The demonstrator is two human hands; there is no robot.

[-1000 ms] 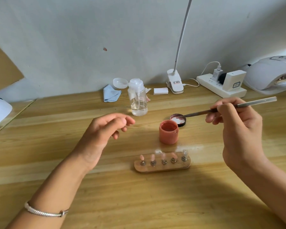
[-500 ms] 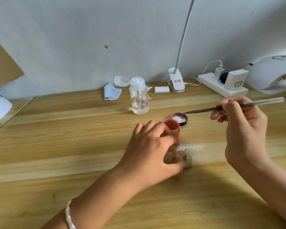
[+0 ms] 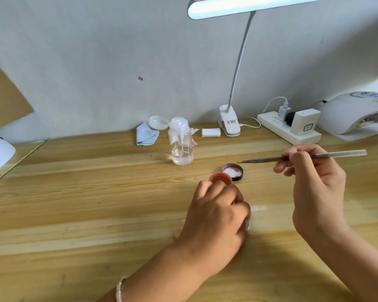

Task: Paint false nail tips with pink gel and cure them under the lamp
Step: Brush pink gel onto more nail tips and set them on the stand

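Observation:
My left hand (image 3: 216,216) lies over the wooden nail tip holder (image 3: 247,225), its fingers curled round it; only a sliver of the holder shows and the tips are hidden. Just behind my fingers stands the pink gel jar (image 3: 220,178), open. Its black lid (image 3: 232,171), smeared with pink, lies right of it. My right hand (image 3: 314,188) pinches a thin brush (image 3: 340,154), whose tip hovers above the lid. The white curing lamp (image 3: 354,114) sits at the far right.
A clear pump bottle (image 3: 181,147), a blue cloth (image 3: 145,136) and a white pad (image 3: 211,132) stand at the back of the wooden table (image 3: 96,203). A clip desk lamp (image 3: 229,125) and a power strip (image 3: 288,132) lie by the wall.
My left hand came down from the left onto the nail tip holder and closed over it. The right hand and brush barely moved. The view tilted up.

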